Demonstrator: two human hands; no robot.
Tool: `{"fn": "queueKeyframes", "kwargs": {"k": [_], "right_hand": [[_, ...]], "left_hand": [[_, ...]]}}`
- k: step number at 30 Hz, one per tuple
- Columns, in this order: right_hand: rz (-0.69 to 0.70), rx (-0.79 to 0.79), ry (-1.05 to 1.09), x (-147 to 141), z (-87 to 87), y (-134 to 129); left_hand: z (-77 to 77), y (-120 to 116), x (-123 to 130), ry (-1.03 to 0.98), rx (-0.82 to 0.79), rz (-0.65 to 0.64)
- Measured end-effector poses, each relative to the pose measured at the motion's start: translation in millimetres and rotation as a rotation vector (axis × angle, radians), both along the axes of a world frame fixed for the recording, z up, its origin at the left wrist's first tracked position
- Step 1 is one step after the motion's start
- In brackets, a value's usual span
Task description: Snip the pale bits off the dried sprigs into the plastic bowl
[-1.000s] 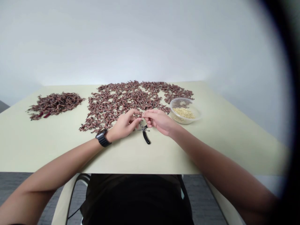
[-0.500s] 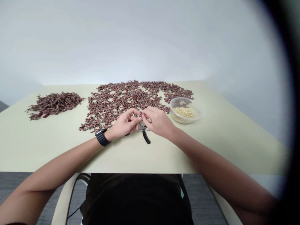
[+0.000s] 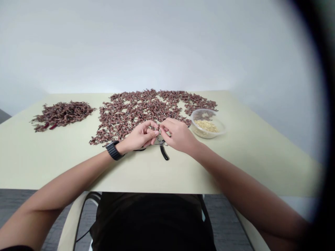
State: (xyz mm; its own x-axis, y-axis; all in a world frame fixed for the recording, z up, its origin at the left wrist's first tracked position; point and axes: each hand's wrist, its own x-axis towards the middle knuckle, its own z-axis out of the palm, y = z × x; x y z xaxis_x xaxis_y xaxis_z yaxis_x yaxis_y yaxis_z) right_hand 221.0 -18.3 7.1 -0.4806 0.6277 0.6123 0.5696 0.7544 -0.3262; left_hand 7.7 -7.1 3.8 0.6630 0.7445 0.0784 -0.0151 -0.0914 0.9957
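My left hand and my right hand meet at the fingertips above the table, pinching a tiny item between them. It is too small to identify. Just below the fingers lie small black-handled pliers, their head partly hidden by my hands. Beyond my fingertips spreads a wide single layer of small reddish-brown pieces, nearly touching my left hand. A black watch sits on my left wrist.
A heap of similar reddish-brown pieces lies at the far left of the pale table. To the right stands a clear plastic bowl holding pale yellow bits. The table's near edge runs in front of my torso.
My right hand's fingers have curled inward since a second ago, closing around the pinch point with my left fingertips. The pliers stay in place.
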Motion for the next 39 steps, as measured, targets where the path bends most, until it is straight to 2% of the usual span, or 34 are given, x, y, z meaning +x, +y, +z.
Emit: {"fn": "queueKeyframes", "kwargs": {"k": [9, 18, 21, 24, 27, 31, 34, 36, 39], "right_hand": [[-0.007, -0.097, 0.107, -2, 2.3, 0], [-0.011, 0.054, -0.123, 2, -1.7, -1], [0.013, 0.030, -0.124, 2, -0.6, -2], [0.018, -0.086, -0.015, 0, 0.1, -1], [-0.031, -0.301, 0.148, -4, -2.7, 0], [0.010, -0.804, 0.458, -8, -8.0, 3], [0.091, -1.110, 0.672, -8, -7.9, 6], [0.142, -1.185, 0.732, -7, -6.6, 7], [0.173, -1.143, 0.715, -4, -5.2, 8]], "left_hand": [[-1.7, 1, -1, 0.007, -0.003, 0.003], [-6.9, 3, -2, 0.006, -0.031, -0.023], [-9.5, 5, -3, 0.016, -0.030, -0.034], [-11.1, 6, -5, 0.057, 0.010, -0.021], [-10.6, 4, -6, 0.136, 0.117, 0.032], [-8.4, 1, -7, 0.207, 0.234, 0.074], [-7.5, 1, -7, 0.182, 0.227, 0.065], [-7.5, 3, -7, 0.130, 0.185, 0.045], [-7.4, 5, -6, 0.053, 0.097, 0.005]]}}
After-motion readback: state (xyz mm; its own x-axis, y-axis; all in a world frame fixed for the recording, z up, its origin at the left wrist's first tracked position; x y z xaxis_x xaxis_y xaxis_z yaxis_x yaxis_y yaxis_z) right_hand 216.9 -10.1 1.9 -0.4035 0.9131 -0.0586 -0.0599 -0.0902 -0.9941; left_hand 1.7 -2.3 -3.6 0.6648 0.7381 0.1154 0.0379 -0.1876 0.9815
